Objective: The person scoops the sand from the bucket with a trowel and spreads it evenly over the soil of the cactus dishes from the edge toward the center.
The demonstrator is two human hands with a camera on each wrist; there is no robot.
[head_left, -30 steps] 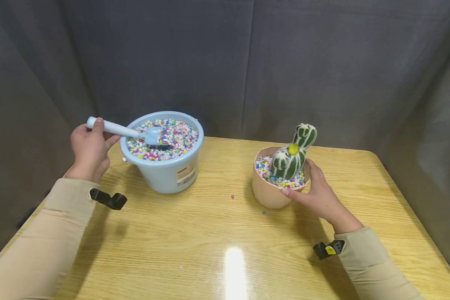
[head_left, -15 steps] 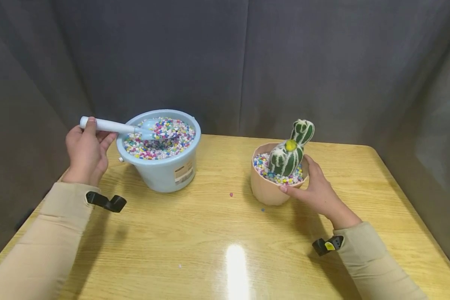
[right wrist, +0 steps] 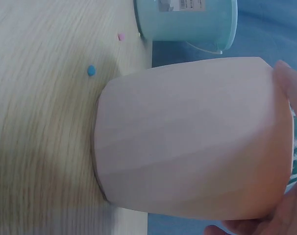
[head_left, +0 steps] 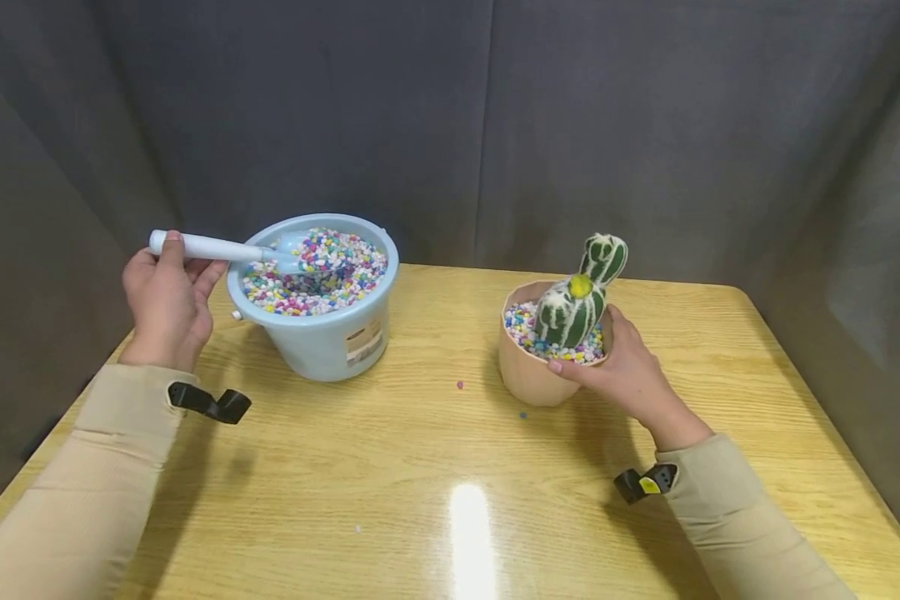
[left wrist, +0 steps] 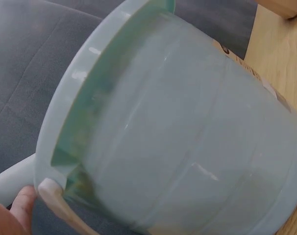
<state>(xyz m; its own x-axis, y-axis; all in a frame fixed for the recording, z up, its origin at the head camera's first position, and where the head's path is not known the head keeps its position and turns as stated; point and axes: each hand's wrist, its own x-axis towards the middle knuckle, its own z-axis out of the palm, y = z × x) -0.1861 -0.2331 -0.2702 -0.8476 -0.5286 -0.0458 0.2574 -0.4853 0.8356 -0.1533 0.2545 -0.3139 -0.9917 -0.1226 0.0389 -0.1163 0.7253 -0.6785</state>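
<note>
My left hand [head_left: 167,304] grips the white handle of a light blue scoop [head_left: 217,249]. The scoop's blade, loaded with multicoloured pebbles, lies over a hollow in the pebbles [head_left: 270,293] inside a light blue bucket [head_left: 322,346]. In the left wrist view the bucket's wall [left wrist: 187,122] hides the blade, and a fingertip shows by the rim. My right hand [head_left: 637,375] holds the rim of a peach plant pot [head_left: 528,377], thumb at the front and fingers around the right side. A knitted-looking cactus [head_left: 570,317] with a yellow flower leans to the right among the pot's pebbles.
On the wooden table [head_left: 390,467] lie a pink pebble [head_left: 460,385] between the bucket and pot, and a blue pebble [head_left: 523,415] just in front of the pot. A dark grey curtain [head_left: 420,125] hangs behind the table and along its sides.
The scoop's blade has come up out of the pebbles, tipping level with a load on it, and the left hand has drawn slightly left. The right hand keeps hold of the pot.
</note>
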